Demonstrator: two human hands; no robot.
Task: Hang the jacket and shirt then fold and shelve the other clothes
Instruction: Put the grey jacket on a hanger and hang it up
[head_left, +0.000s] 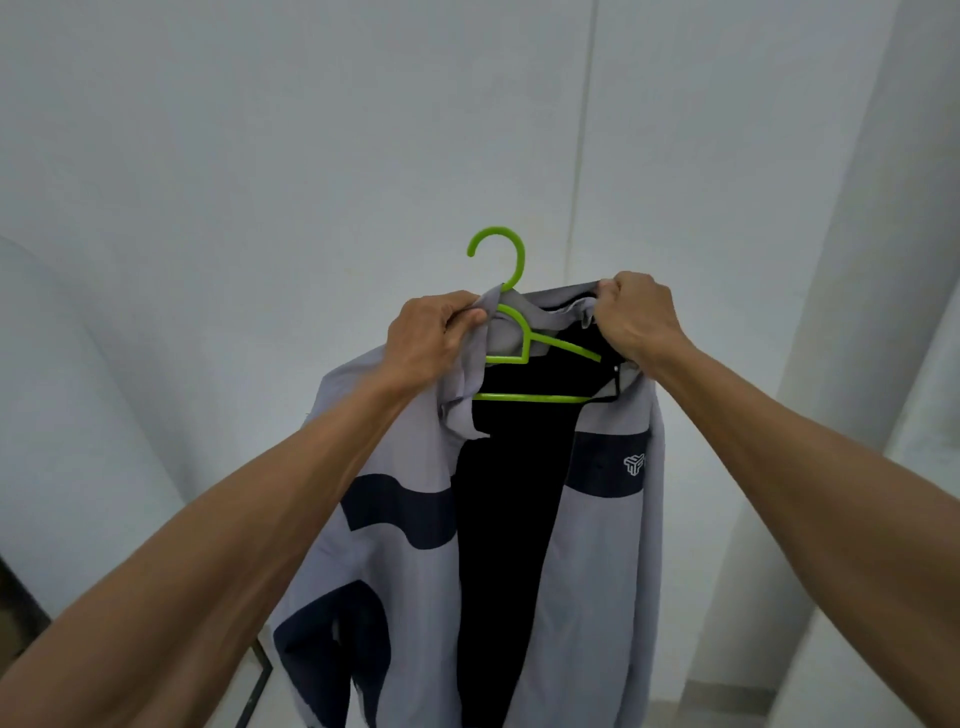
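A grey jacket (602, 571) with navy panels and a dark lining hangs open in front of me, held up at chest height. A bright green plastic hanger (519, 353) sits inside its neck, with the hook sticking up above the collar. My left hand (431, 338) pinches the left collar edge beside the hanger's neck. My right hand (636, 317) grips the right side of the collar. The hanger's right end is hidden under the jacket shoulder. The shirt and the other clothes are out of view.
A plain white wall (311, 156) fills the background, with a thin vertical seam (584, 130) behind the hanger. A white column or curtain (841, 364) stands at the right. A dark frame edge (254, 691) shows at the lower left.
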